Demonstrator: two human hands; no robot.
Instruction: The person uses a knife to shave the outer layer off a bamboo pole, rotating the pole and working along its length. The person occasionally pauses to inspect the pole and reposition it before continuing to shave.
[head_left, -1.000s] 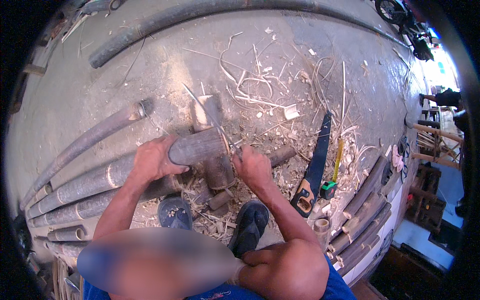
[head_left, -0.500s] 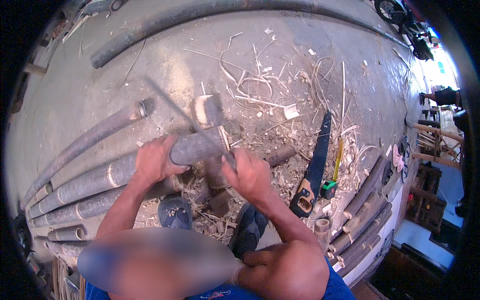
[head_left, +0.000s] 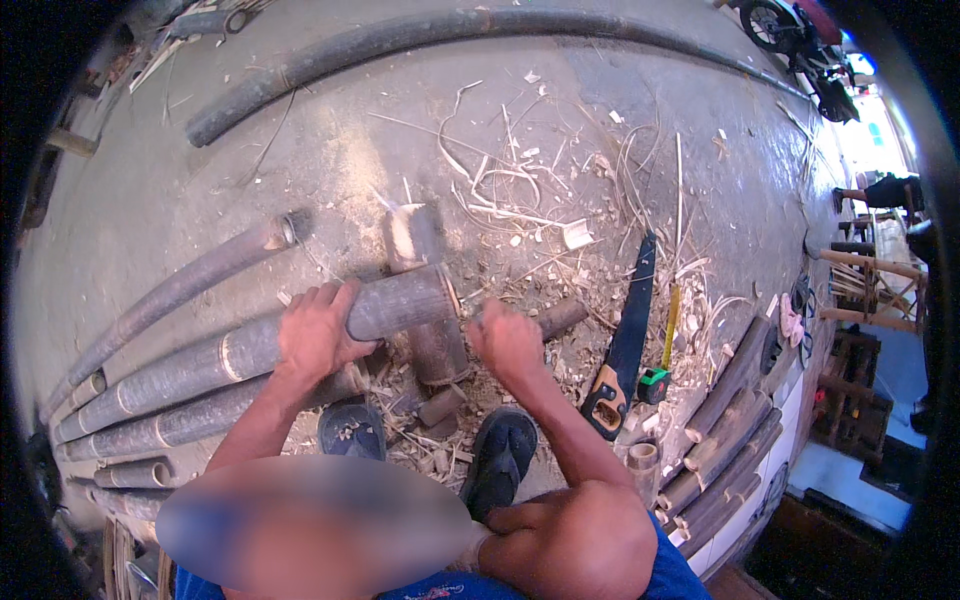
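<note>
My left hand (head_left: 318, 330) is closed over a thick grey-brown bamboo pole (head_left: 400, 305), a little back from its cut end. The pole runs off to the left and lies across a shorter, stout bamboo piece (head_left: 440, 350), whose pale shaved top (head_left: 403, 235) shows beyond it. Just right of the cut end, my right hand (head_left: 508, 342) is closed in a fist around the handle of a long knife. The knife's blade cannot be made out now; it shows only in the earlier picture. A small gap separates the fist from the pole's end.
Right of my hands lie a handsaw (head_left: 632, 335) and a green tape measure (head_left: 654, 384), its yellow tape drawn out. Shavings (head_left: 520, 190) litter the floor. More bamboo poles (head_left: 190, 425) lie left, cut lengths (head_left: 720, 450) right, and a long pole (head_left: 400, 45) across the far side.
The blade that slanted up and left across the pole's end is no longer visible. My right fist has shifted slightly right. My left hand keeps its hold on the pole.
</note>
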